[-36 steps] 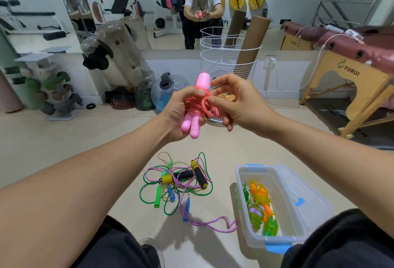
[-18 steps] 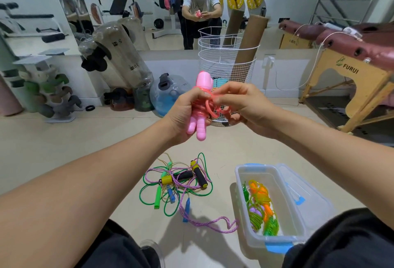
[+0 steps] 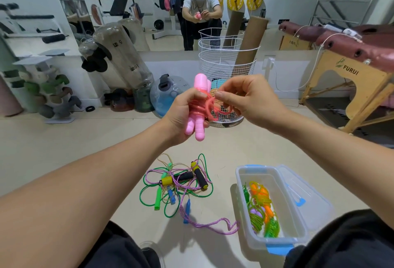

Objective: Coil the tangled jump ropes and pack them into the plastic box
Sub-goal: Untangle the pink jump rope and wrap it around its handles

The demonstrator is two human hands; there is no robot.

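Note:
My left hand (image 3: 181, 116) grips the two pink handles (image 3: 197, 127) of a pink jump rope held upright at chest height, with the rope wound around them. My right hand (image 3: 249, 99) pinches a loose loop of that pink rope (image 3: 211, 107) just right of the handles. On the floor below lies a tangled pile of jump ropes (image 3: 177, 184) in green, purple and clear cord, with black-and-yellow, green and blue handles. The clear plastic box (image 3: 275, 244) with blue clips stands to the right of the pile and holds coiled orange, green and purple ropes (image 3: 262, 210).
The box lid (image 3: 309, 199) leans open along the box's right side. A white wire basket (image 3: 228, 61) with cardboard tubes stands ahead by the mirror wall. A wooden massage bench (image 3: 349, 75) is at right, a dumbbell rack (image 3: 42, 88) and bagged weights at left.
My right hand has shifted right and drawn a loop of pink rope out from the wound handles. The left hand keeps its grip, slightly lower.

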